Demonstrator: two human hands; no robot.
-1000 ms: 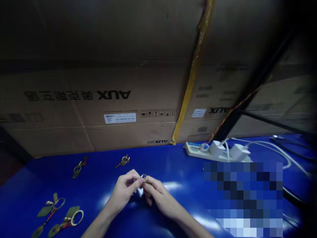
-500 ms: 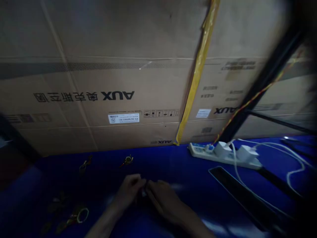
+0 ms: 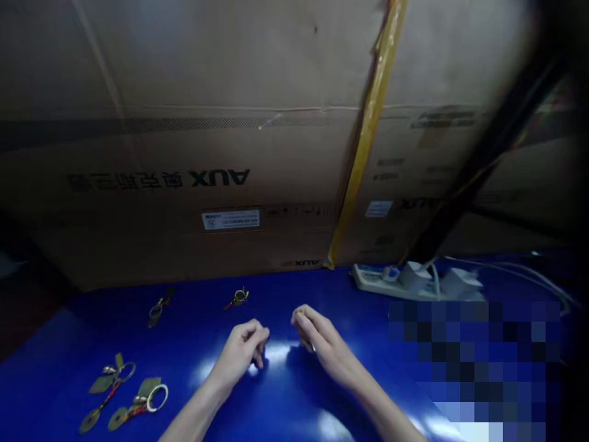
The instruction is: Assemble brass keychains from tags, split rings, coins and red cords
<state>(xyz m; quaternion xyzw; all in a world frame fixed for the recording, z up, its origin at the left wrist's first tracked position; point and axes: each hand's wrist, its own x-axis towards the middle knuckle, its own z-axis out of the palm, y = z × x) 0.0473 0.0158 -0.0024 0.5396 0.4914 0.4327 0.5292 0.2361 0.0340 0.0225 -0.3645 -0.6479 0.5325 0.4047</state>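
Over the middle of the blue table my left hand [image 3: 242,350] is closed, thumb pressed to the curled fingers; whatever it may hold is hidden. To its right, apart from it, my right hand [image 3: 319,341] pinches something tiny. Only a brass-coloured speck of it shows at the fingertips, too small to name. Beyond my left hand lies a small key ring [image 3: 239,298] with a red cord and metal charms. Left of my left forearm are two larger keychains, one with a pale ring [image 3: 157,398], the other with a thinner ring [image 3: 126,371]; both carry coin-like discs.
Another keychain [image 3: 157,308] lies at the back left. A white power strip [image 3: 377,282] with plugs and cables sits at the back right. Large cardboard boxes [image 3: 276,153] stand behind the blue tabletop [image 3: 276,411]. A pixelated patch hides the right side.
My hands were together at the middle and are now apart. The right one has moved right and slightly away from me. The tabletop looks brighter, and the keychains are sharper.
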